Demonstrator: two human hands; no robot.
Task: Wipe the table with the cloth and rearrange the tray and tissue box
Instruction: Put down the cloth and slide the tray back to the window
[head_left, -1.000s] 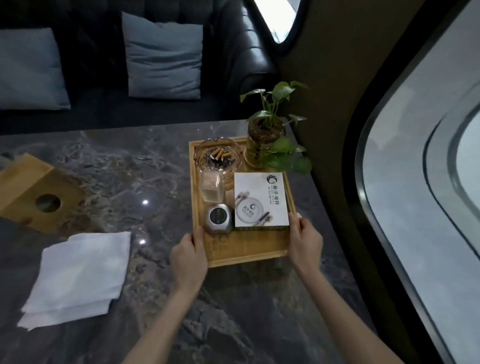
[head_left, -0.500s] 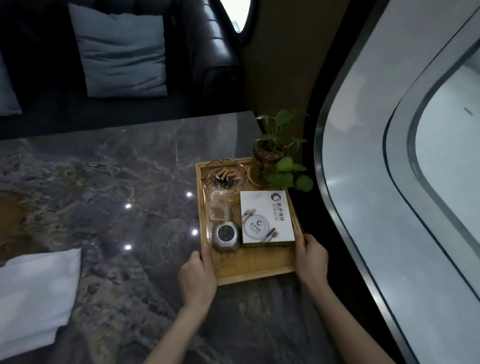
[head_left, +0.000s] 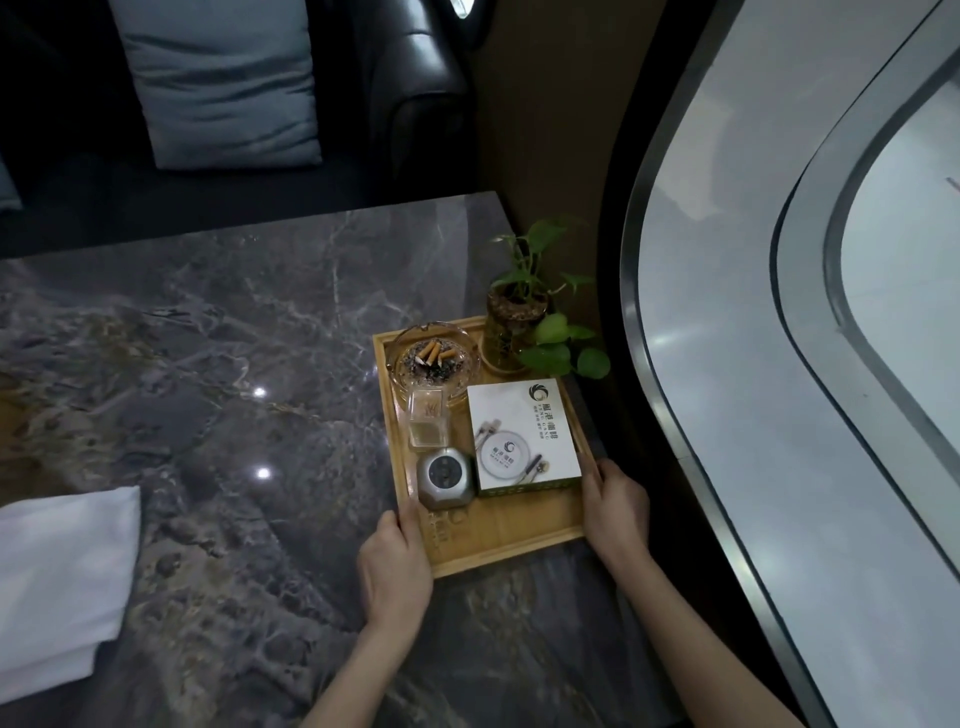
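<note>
A wooden tray (head_left: 511, 540) rests at the right edge of the dark marble table (head_left: 218, 364). It carries a glass ashtray (head_left: 435, 358) with cigarette butts, a potted plant (head_left: 517, 332), a small clear holder (head_left: 428, 423), a grey round gadget (head_left: 445, 475) and a white printed box (head_left: 522, 434). My left hand (head_left: 395, 566) grips the tray's near-left rim. My right hand (head_left: 618, 506) grips its right rim. A folded white cloth (head_left: 57, 582) lies on the table at the far left. The wooden tissue box is out of view.
A dark leather sofa (head_left: 415, 104) with a grey-blue cushion (head_left: 223, 78) stands beyond the table. A curved window wall (head_left: 779, 364) runs close along the table's right side.
The tray, held in both hands, has shifted right toward the table's edge by the window. My view has turned right, so the wooden tissue box has left the frame.
</note>
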